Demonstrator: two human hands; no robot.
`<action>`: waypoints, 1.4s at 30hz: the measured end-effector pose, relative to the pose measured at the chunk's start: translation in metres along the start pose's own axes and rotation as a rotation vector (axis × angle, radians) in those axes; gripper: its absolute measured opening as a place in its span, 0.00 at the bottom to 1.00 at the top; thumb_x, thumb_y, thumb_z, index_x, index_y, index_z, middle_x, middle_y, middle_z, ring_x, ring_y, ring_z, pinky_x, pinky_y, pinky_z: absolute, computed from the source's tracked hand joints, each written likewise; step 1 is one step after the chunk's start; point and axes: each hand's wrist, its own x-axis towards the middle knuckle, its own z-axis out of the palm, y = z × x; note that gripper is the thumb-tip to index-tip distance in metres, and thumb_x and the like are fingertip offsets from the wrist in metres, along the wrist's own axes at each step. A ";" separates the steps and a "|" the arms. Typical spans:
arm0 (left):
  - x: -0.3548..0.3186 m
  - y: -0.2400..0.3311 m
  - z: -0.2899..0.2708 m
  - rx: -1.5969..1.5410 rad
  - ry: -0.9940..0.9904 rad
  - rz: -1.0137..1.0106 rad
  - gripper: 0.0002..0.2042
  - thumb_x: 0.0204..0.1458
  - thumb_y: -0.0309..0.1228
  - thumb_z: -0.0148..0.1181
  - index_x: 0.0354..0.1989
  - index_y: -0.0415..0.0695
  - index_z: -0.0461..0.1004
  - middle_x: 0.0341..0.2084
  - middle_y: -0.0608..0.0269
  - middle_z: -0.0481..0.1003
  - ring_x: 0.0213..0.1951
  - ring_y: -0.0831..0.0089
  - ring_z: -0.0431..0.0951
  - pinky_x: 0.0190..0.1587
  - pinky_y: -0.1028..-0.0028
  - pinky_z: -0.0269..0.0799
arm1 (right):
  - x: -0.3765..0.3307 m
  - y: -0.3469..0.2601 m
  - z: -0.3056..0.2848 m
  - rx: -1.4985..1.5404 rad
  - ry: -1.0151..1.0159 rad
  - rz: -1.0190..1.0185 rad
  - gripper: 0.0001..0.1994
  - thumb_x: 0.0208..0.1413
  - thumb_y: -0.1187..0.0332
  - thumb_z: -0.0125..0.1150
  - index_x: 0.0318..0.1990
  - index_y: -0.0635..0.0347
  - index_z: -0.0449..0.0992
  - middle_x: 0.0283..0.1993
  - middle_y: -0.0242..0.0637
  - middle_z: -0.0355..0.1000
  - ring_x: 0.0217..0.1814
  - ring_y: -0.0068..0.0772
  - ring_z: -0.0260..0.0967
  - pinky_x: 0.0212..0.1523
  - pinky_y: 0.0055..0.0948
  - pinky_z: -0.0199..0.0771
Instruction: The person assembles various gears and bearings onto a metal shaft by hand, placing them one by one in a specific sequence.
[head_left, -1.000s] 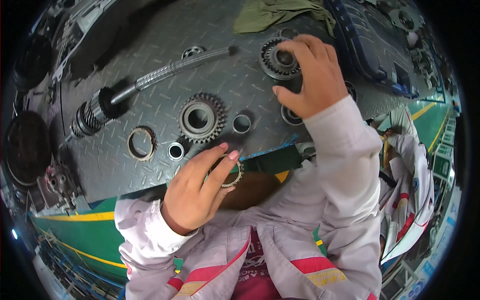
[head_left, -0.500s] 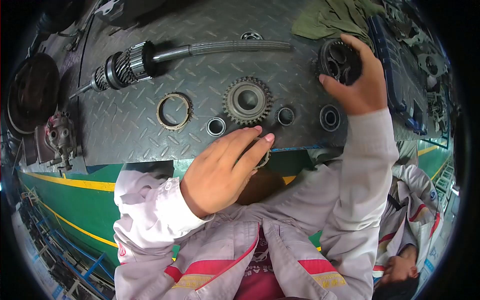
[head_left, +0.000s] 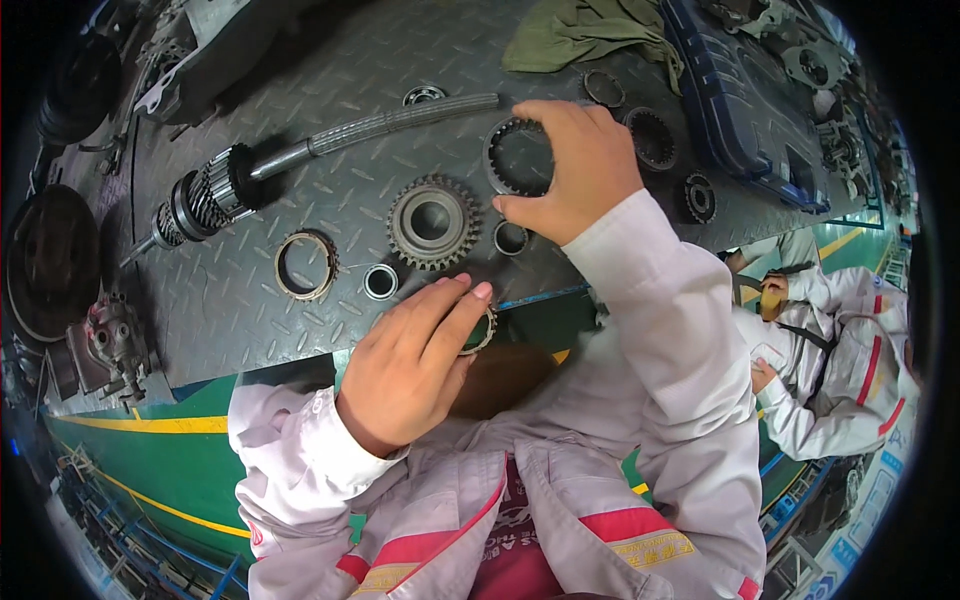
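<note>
My right hand (head_left: pixel 590 170) is curled round a dark metal ring with inner teeth (head_left: pixel 494 165), thumb at its near side and fingers at its far side. The ring is at or just above the table, right of a large toothed gear (head_left: pixel 398 222). My left hand (head_left: pixel 408 365) is at the table's near edge with its fingers bent over a thin brass-coloured toothed ring (head_left: pixel 488 335), partly hidden. Near it lie a small bearing ring (head_left: pixel 369 283) and a larger brass-coloured ring (head_left: pixel 281 265). A small needle bearing (head_left: pixel 498 238) lies beside my right thumb.
A gear shaft (head_left: pixel 300 155) lies across the metal table (head_left: pixel 345 205), a bearing (head_left: pixel 425 95) behind it. More rings (head_left: pixel 630 140) and a bearing (head_left: pixel 698 180) sit at right, near a green cloth (head_left: pixel 570 35) and a blue case (head_left: pixel 700 90). Another person (head_left: pixel 850 340) is at right.
The view has shifted. My right hand has moved left with the dark toothed ring, toward the large gear. Rings at the right that it covered now show. My left hand keeps its place.
</note>
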 end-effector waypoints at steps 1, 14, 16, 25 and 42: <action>0.000 0.001 0.000 0.001 0.000 0.004 0.36 0.41 0.20 0.70 0.65 0.41 0.68 0.58 0.48 0.72 0.56 0.49 0.76 0.56 0.61 0.74 | 0.000 0.001 0.002 -0.024 -0.009 0.005 0.36 0.33 0.61 0.80 0.56 0.54 0.74 0.54 0.39 0.75 0.56 0.48 0.69 0.59 0.42 0.66; 0.000 -0.003 -0.001 0.029 0.150 0.051 0.36 0.41 0.25 0.76 0.63 0.40 0.70 0.54 0.48 0.76 0.52 0.50 0.79 0.51 0.62 0.76 | 0.031 0.117 -0.024 -0.289 0.033 0.182 0.19 0.48 0.64 0.73 0.50 0.42 0.83 0.48 0.33 0.81 0.52 0.43 0.77 0.51 0.38 0.75; 0.001 -0.004 -0.001 0.034 0.183 0.048 0.36 0.41 0.25 0.76 0.63 0.40 0.69 0.54 0.48 0.76 0.51 0.51 0.79 0.50 0.62 0.76 | 0.036 0.135 -0.018 -0.275 0.020 0.157 0.21 0.47 0.65 0.73 0.52 0.42 0.82 0.49 0.34 0.81 0.54 0.44 0.77 0.54 0.38 0.74; 0.002 -0.005 0.001 0.039 0.224 0.032 0.37 0.39 0.27 0.78 0.63 0.40 0.70 0.54 0.49 0.77 0.50 0.53 0.80 0.49 0.63 0.74 | 0.052 0.135 -0.026 -0.070 -0.158 0.225 0.27 0.46 0.69 0.76 0.58 0.46 0.79 0.50 0.42 0.80 0.52 0.43 0.77 0.56 0.36 0.75; -0.001 -0.001 -0.006 0.046 0.185 -0.005 0.36 0.39 0.28 0.78 0.61 0.38 0.71 0.55 0.48 0.77 0.51 0.53 0.79 0.50 0.64 0.73 | 0.020 0.097 -0.040 0.188 -0.110 -0.159 0.30 0.42 0.68 0.77 0.58 0.52 0.77 0.44 0.41 0.79 0.45 0.44 0.76 0.48 0.38 0.76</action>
